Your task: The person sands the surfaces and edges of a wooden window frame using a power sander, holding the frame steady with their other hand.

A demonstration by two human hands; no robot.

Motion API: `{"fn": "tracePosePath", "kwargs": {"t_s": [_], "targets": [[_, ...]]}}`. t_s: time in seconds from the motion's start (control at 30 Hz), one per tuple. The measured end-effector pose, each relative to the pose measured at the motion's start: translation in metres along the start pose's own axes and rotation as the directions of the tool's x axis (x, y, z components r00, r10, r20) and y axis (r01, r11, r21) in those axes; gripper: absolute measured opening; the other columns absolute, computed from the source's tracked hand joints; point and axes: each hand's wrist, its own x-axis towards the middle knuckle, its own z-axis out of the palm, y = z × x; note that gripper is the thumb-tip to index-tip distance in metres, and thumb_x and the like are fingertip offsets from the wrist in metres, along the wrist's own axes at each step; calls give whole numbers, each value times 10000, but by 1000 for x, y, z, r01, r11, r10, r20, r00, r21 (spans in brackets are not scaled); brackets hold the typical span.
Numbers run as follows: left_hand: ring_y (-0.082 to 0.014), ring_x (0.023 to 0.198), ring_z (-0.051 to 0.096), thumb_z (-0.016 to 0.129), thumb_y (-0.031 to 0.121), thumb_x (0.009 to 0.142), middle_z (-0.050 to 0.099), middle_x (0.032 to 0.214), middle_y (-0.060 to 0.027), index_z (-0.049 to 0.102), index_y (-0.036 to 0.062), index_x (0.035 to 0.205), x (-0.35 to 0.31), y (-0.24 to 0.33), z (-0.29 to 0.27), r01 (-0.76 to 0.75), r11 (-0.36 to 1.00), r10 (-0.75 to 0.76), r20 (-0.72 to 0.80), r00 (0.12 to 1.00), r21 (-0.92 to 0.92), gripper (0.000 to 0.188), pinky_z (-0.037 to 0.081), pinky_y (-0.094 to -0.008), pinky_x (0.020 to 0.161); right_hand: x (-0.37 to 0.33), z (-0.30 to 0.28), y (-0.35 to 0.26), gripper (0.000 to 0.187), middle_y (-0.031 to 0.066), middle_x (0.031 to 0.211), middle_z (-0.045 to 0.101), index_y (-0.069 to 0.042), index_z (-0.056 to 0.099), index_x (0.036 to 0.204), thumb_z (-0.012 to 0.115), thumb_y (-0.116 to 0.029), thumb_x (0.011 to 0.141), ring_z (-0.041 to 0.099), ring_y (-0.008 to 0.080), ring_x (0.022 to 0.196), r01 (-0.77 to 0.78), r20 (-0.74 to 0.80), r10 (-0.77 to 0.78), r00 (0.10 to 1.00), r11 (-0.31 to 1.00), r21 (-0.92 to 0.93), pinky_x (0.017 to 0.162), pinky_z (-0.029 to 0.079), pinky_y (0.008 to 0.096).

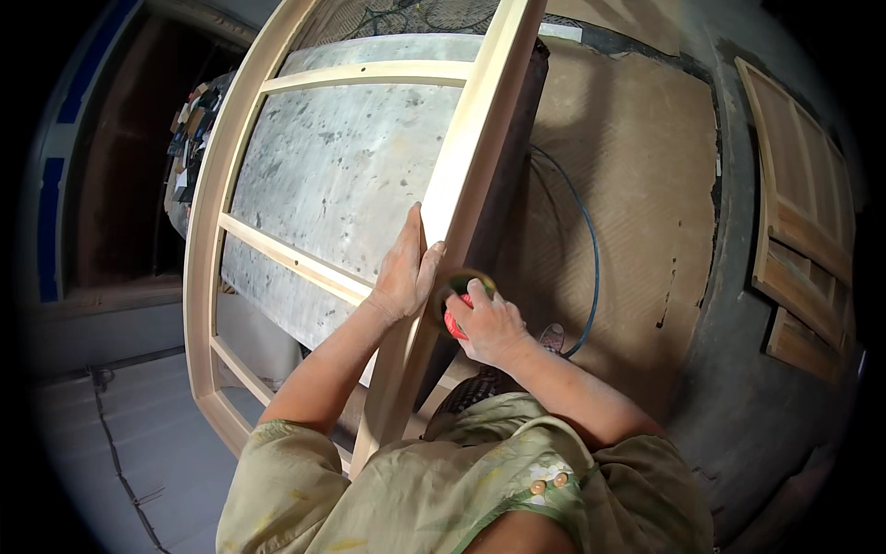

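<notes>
A large pale wooden frame (466,138) with crossbars lies over a grey, speckled tabletop (341,138). My left hand (406,272) grips its near right rail, fingers along the top and thumb toward the outer side. Just right of that rail, my right hand (491,325) is wrapped round a red palm sander (456,323) with a round dark pad. The pad is blurred and close to the rail's outer face; whether it touches, I cannot tell.
A blue hose (592,268) curves over brown sheeting (637,185) on the floor to my right. Wooden panels (803,222) stand at the far right. Small dark scraps (194,129) are heaped beyond the frame's left side. My shoe (552,338) shows below the hose.
</notes>
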Motion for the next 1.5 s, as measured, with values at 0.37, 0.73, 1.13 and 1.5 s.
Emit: {"fn": "tracePosePath", "kwargs": {"t_s": [0.37,0.73,1.13,1.5], "targets": [[-458,1325,370,475,253,972,348,1414,-366,173,-128,1439,6,-7,11,-116,993,114,-60,992,-17,674,310,-429,1108,47,48,52,632,210,1115,538,-106,451,1206,798,-229,692,552,397,1044,-94,-552,504,665,789,607,899,453,479],[-486,1194,477,441,326,978,462,1310,-363,268,-115,1405,18,6,21,-176,984,172,-92,981,-37,637,395,-460,1014,79,-82,32,499,212,1156,500,-83,455,1170,700,-173,744,591,454,1011,-582,-282,557,782,813,-10,846,516,506],[-464,1071,563,419,181,982,549,1172,-333,312,-46,1392,-105,-31,-1,-116,958,118,-9,993,-263,481,443,-444,933,17,36,2,559,244,1213,460,-100,445,1183,734,-236,724,555,468,1014,-351,-499,497,710,864,361,840,483,516],[-292,1123,544,392,149,989,554,1236,-244,353,-65,1387,-105,-40,0,-140,948,137,-32,990,-285,454,415,-345,963,-60,93,-75,662,248,1201,450,-122,451,1269,760,-184,687,577,441,1056,-347,-313,446,839,880,324,849,519,505]]}}
